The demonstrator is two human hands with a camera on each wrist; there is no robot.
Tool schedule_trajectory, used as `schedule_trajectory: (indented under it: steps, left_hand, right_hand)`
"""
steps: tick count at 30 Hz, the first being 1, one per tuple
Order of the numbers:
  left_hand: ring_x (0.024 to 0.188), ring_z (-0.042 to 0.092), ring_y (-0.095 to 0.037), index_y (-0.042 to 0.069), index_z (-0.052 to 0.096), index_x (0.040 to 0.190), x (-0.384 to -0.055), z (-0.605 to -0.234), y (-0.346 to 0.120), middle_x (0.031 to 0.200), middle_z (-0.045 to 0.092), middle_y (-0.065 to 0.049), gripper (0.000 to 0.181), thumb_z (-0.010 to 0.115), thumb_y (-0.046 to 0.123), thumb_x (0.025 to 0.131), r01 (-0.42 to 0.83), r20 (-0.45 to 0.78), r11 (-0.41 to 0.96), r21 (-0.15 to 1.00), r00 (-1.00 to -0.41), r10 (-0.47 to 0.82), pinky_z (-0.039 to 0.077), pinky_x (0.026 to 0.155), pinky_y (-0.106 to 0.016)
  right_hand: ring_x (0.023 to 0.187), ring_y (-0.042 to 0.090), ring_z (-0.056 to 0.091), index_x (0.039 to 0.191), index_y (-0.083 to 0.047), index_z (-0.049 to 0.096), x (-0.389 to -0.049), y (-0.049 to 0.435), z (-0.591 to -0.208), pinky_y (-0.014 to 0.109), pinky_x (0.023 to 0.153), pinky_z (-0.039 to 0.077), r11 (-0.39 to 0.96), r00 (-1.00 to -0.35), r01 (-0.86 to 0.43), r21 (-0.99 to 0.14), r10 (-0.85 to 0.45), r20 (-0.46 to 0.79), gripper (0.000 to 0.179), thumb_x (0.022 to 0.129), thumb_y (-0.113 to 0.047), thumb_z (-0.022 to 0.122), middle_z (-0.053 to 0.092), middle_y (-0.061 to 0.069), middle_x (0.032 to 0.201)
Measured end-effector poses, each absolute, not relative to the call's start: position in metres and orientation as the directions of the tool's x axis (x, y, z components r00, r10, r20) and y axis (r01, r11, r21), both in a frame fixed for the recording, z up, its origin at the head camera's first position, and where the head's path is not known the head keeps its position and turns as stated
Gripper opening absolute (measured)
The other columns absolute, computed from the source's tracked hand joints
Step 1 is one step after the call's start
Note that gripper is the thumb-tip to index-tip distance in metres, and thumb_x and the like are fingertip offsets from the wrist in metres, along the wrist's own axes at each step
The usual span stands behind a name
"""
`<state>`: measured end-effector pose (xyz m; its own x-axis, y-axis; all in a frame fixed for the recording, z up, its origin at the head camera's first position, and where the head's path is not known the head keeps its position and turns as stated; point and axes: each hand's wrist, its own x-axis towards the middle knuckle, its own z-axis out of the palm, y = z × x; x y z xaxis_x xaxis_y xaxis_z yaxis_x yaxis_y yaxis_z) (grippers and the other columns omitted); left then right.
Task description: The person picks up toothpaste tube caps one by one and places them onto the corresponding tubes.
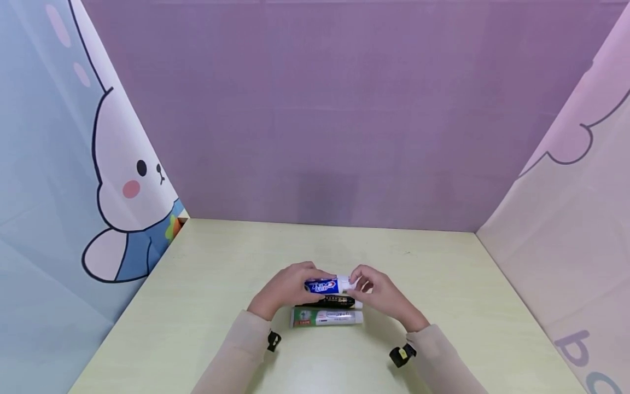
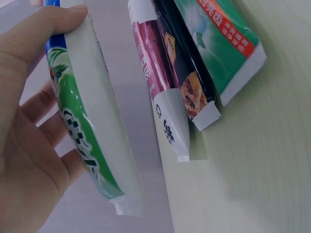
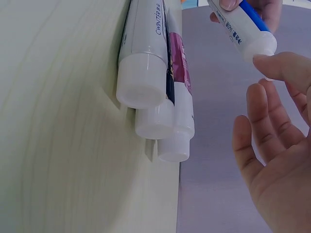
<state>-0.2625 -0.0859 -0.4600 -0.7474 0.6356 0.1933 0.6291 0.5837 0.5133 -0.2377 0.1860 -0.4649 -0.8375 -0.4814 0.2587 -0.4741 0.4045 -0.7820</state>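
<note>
My left hand [image 1: 290, 284] grips a blue, white and green toothpaste tube [image 1: 322, 285], raised above the table with its white cap pointing right. In the left wrist view, the thumb lies across the tube's pale back and the fingers curl behind it. My right hand [image 1: 376, 290] pinches the tube's white cap [image 3: 260, 46] at its end, thumb tip on it and other fingers loosely bent. Nearer me on the table lie a black toothpaste tube [image 1: 339, 301] and a green and white toothpaste tube [image 1: 327, 317]. A magenta and white toothpaste tube [image 2: 153, 63] lies beside the black one.
The three lying tubes are side by side, white caps to the right. Pale wooden tabletop [image 1: 221, 246] surrounds them. A purple cloth wall [image 1: 325, 120] stands at the back, with printed curtains at the left [image 1: 44, 219] and right [image 1: 581, 230].
</note>
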Motion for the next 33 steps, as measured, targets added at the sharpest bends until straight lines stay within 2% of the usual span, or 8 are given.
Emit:
schedule_trajectory:
  steps: [3, 8, 14, 18, 26, 33]
  left_hand:
    - [0.086, 0.057, -0.007, 0.034, 0.068, 0.131, -0.263, -0.460, -0.085, 0.102, 0.062, 0.009, 0.046, 0.079, 0.028, 0.087, 0.626, 0.190, 0.578, 0.523, -0.747, 0.637, 0.052, 0.077, -0.023]
    - [0.084, 0.057, -0.006, 0.033, 0.067, 0.132, -0.265, -0.461, -0.083, 0.102, 0.062, 0.009, 0.046, 0.078, 0.028, 0.087, 0.627, 0.191, 0.577, 0.524, -0.746, 0.638, 0.052, 0.074, -0.022]
    - [0.086, 0.057, -0.007, 0.034, 0.067, 0.133, -0.267, -0.459, -0.082, 0.104, 0.063, 0.008, 0.047, 0.078, 0.028, 0.087, 0.618, 0.189, 0.590, 0.520, -0.756, 0.626, 0.052, 0.076, -0.024]
    - [0.085, 0.057, -0.007, 0.034, 0.067, 0.132, -0.268, -0.459, -0.080, 0.102, 0.062, 0.008, 0.047, 0.078, 0.028, 0.087, 0.614, 0.181, 0.597, 0.516, -0.759, 0.625, 0.052, 0.075, -0.023]
    - [0.084, 0.057, -0.007, 0.034, 0.067, 0.133, -0.271, -0.460, -0.078, 0.102, 0.062, 0.008, 0.048, 0.079, 0.029, 0.087, 0.612, 0.179, 0.602, 0.513, -0.762, 0.622, 0.052, 0.073, -0.021]
    - [0.086, 0.057, -0.006, 0.035, 0.067, 0.132, -0.271, -0.460, -0.079, 0.104, 0.062, 0.009, 0.046, 0.078, 0.030, 0.087, 0.613, 0.182, 0.604, 0.509, -0.762, 0.621, 0.052, 0.077, -0.024]
  right_hand:
    - [0.082, 0.026, 0.061, 0.101, -0.007, 0.060, -0.239, 0.187, -0.466, 0.034, 0.074, 0.052, 0.407, -0.836, -0.477, -0.779, -0.484, 0.260, 0.017, 0.091, 0.001, 0.071, 0.063, 0.009, 0.095]
    - [0.076, 0.018, 0.059, 0.101, -0.016, 0.062, -0.241, 0.190, -0.466, 0.028, 0.066, 0.051, 0.414, -0.847, -0.448, -0.793, -0.480, 0.228, 0.014, 0.093, -0.010, 0.072, 0.063, 0.001, 0.088]
    - [0.074, 0.018, 0.058, 0.103, -0.016, 0.064, -0.246, 0.193, -0.464, 0.026, 0.062, 0.048, 0.436, -0.863, -0.409, -0.802, -0.469, 0.185, 0.013, 0.095, -0.023, 0.071, 0.063, 0.000, 0.083]
    - [0.075, 0.019, 0.056, 0.104, -0.016, 0.065, -0.247, 0.194, -0.463, 0.026, 0.064, 0.047, 0.451, -0.877, -0.375, -0.810, -0.454, 0.154, 0.015, 0.096, -0.028, 0.070, 0.064, -0.001, 0.087]
    - [0.081, 0.019, 0.059, 0.101, -0.017, 0.067, -0.250, 0.194, -0.462, 0.028, 0.071, 0.051, 0.459, -0.887, -0.350, -0.816, -0.442, 0.132, 0.011, 0.096, -0.026, 0.070, 0.067, -0.004, 0.089]
    - [0.080, 0.018, 0.061, 0.099, -0.016, 0.068, -0.251, 0.193, -0.462, 0.029, 0.072, 0.051, 0.481, -0.901, -0.317, -0.818, -0.421, 0.102, 0.018, 0.098, -0.034, 0.067, 0.068, -0.002, 0.088]
